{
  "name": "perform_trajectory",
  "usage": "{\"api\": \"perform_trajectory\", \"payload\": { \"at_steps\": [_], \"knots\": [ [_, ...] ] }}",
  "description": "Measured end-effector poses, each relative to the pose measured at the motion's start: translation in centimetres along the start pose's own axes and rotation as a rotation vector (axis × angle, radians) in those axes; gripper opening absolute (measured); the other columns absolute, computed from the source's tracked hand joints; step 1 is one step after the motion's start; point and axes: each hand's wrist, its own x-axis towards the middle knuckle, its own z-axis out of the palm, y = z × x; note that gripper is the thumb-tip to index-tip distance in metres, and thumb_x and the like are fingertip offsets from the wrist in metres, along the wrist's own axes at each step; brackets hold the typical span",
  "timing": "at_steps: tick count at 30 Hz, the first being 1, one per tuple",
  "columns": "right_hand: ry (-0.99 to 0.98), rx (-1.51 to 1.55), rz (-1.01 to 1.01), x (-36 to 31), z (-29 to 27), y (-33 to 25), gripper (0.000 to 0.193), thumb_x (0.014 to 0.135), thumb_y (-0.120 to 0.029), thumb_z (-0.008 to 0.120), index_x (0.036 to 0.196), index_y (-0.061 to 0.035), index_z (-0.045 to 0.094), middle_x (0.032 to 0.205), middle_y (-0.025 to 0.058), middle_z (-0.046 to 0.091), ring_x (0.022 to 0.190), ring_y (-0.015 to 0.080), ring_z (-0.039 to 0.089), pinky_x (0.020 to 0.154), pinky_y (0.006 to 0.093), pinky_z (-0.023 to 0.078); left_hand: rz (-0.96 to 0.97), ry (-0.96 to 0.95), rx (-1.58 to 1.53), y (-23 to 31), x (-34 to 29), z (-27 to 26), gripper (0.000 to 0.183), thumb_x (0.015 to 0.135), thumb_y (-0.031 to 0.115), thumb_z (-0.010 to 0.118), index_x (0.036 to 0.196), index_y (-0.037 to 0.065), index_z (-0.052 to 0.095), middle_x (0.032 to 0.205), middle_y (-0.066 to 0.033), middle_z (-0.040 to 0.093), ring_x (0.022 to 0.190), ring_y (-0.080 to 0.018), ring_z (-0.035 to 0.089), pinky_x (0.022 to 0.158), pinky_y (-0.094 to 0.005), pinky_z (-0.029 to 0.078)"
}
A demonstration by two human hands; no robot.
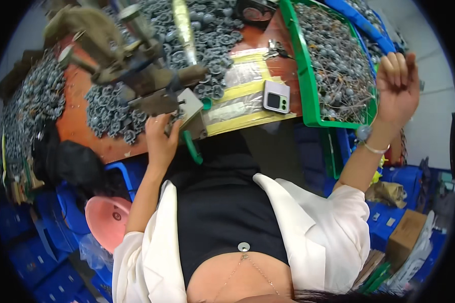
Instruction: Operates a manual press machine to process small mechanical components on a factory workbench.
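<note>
My left hand is at the base of a worn metal bench press, with its fingertips bent in under the press head. Small grey pieces show right by the fingertips, but what lies between them is too small to make out. A pile of grey cup-shaped parts lies just left of this hand. My right hand is raised beside the right edge of a green crate, fingers curled. Near its wrist a grey round part hangs, seemingly on a thin wire; the fingers' grip is hidden.
Wired grey parts fill the green crate. A flip phone and keys lie on the orange, yellow-taped tabletop. More grey parts heap up behind the press and at far left. A pink bowl is beside my left elbow.
</note>
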Motion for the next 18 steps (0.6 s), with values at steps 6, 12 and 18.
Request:
{"api": "perform_trajectory", "payload": {
  "at_steps": [6, 12, 18],
  "knots": [
    [-0.116, 0.118, 0.067, -4.0, 4.3, 4.7, 0.016, 0.101, -0.006, 0.045, 0.094, 0.0026, 0.057, 0.054, -0.0019, 0.031, 0.049, 0.0084, 0.028, 0.047, 0.0233, 0.028, 0.049, 0.158, -0.040, -2.0, -2.1, -3.1, 0.032, 0.078, 0.005, 0.075, 0.109, 0.002, 0.067, 0.118, -0.0153, 0.066, 0.122, -0.0341, 0.055, 0.102, -0.0427, 0.043],
    [-0.264, -0.092, 0.230, -9.7, 4.4, 14.4, 0.035, 0.094, -0.025, 0.062, 0.066, -0.0044, 0.058, 0.054, 0.0002, 0.045, 0.047, 0.0112, 0.037, 0.043, 0.0272, 0.030, -0.187, 0.414, 0.171, -8.4, -0.5, -10.1, 0.021, 0.081, 0.007, 0.072, 0.102, 0.003, 0.071, 0.100, -0.0115, 0.070, 0.098, -0.0288, 0.062, 0.085, -0.0376, 0.049],
    [-0.273, -0.252, 0.751, -14.6, 7.2, 22.3, 0.030, 0.086, -0.022, 0.066, 0.077, 0.0057, 0.071, 0.057, 0.0083, 0.056, 0.050, 0.0132, 0.048, 0.049, 0.0258, 0.037, -0.025, 0.369, 0.287, -10.6, 4.0, -10.6, 0.022, 0.081, 0.007, 0.072, 0.103, 0.005, 0.071, 0.101, -0.0101, 0.070, 0.099, -0.0294, 0.061, 0.087, -0.0395, 0.047]
  ]
}}
